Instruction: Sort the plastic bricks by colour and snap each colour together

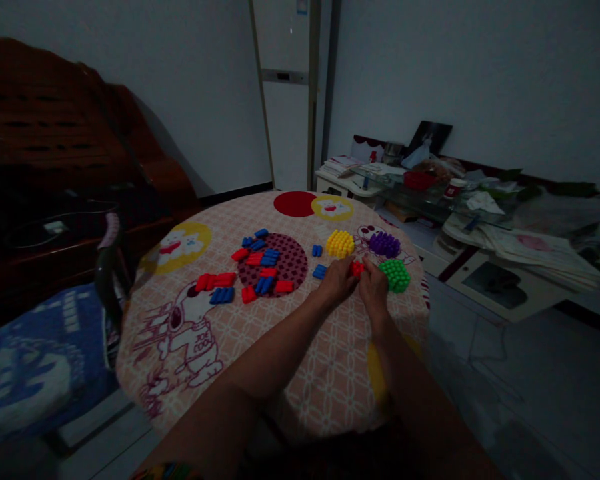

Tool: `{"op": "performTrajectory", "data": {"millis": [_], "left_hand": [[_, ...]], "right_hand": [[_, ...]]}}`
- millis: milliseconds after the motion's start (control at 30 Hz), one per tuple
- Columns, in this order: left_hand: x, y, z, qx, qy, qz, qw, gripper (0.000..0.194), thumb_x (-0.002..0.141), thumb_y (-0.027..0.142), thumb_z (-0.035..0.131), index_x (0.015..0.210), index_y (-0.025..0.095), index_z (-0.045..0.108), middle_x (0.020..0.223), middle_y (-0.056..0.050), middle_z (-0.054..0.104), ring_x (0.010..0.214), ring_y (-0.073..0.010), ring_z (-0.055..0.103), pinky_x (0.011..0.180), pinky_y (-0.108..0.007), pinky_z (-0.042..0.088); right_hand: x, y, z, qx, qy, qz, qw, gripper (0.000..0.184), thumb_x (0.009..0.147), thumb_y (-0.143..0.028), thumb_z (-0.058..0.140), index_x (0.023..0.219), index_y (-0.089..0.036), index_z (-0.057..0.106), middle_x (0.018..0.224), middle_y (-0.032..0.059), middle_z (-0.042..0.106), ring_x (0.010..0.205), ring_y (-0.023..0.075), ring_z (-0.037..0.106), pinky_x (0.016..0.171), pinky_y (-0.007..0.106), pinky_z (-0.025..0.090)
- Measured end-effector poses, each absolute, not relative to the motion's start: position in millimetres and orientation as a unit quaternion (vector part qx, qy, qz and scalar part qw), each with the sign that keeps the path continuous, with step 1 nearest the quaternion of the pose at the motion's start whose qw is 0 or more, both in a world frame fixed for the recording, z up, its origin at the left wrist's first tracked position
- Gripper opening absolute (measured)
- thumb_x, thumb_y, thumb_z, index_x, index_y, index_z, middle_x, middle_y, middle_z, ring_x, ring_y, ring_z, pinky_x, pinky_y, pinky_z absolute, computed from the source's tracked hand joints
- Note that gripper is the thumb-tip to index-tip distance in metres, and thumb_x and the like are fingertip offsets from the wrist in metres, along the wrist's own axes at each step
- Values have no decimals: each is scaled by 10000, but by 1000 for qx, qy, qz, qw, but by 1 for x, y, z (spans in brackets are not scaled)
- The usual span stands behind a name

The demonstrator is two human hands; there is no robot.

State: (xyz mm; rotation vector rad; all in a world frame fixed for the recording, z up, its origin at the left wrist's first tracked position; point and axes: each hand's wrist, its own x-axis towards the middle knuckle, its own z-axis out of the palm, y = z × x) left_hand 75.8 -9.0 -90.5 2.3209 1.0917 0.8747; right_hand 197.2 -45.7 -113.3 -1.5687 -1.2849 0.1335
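My left hand [338, 280] and my right hand [373, 287] meet over the right part of the round table, fingers closed around a small red bumpy block piece [357, 269]. Just behind them sits a yellow knobbly cluster [341, 244], with a purple cluster [385, 244] farther right. A green cluster [395, 275] lies right beside my right hand. Two small blue pieces [319, 271] are left of my left hand. Red pieces [215, 281] and blue pieces [222, 295] lie scattered on the left half. My fingers partly hide the held piece.
A patterned cloth covers the table [290, 360]. At left stand a chair with a blue cover [55, 360] and a wooden bench [45, 133]. A cluttered low cabinet [505, 273] with papers and a cup [454, 188] runs along the right. A tall white unit [287, 127] stands behind.
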Motion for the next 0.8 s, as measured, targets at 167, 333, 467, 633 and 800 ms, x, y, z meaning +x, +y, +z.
{"op": "performTrajectory", "data": {"millis": [167, 333, 467, 633, 800], "left_hand": [[72, -10, -90, 848, 386, 300, 203, 563, 816, 166, 624, 1373, 132, 545, 1280, -147, 662, 1162, -264, 613, 1047, -405, 462], [69, -12, -83, 839, 380, 323, 216, 535, 793, 168, 633, 1324, 122, 585, 1258, -155, 673, 1150, -278, 623, 1024, -405, 485], [49, 4, -67, 815, 419, 351, 194, 551, 804, 174, 638, 1343, 85, 563, 1337, -191, 621, 1195, -273, 604, 1053, -394, 466], [-21, 31, -44, 737, 575, 343, 97, 494, 853, 108, 541, 1346, 95, 559, 1387, -195, 584, 1283, -272, 549, 1093, -395, 421], [-94, 42, -36, 646, 743, 152, 86, 358, 886, 142, 492, 1203, 127, 658, 1244, -211, 666, 1181, -342, 621, 963, -436, 498]], "right_hand": [[196, -47, -114, -655, -540, 55, 525, 494, 810, -244, 400, 1165, -131, 725, 1190, 151, 723, 1139, 272, 647, 1032, 422, 477], [198, -48, -113, -661, -524, 65, 533, 506, 798, -246, 388, 1146, -111, 729, 1191, 162, 719, 1153, 273, 637, 1044, 438, 463], [200, -48, -114, -655, -521, 69, 543, 510, 806, -275, 388, 1154, -102, 718, 1184, 173, 717, 1130, 277, 641, 1026, 446, 468], [201, -47, -115, -656, -511, 72, 550, 491, 787, -282, 395, 1116, -123, 723, 1162, 157, 725, 1112, 273, 646, 1020, 449, 466], [201, -46, -115, -655, -513, 79, 549, 472, 789, -275, 401, 1096, -136, 731, 1132, 147, 734, 1090, 270, 650, 996, 437, 479]]}}
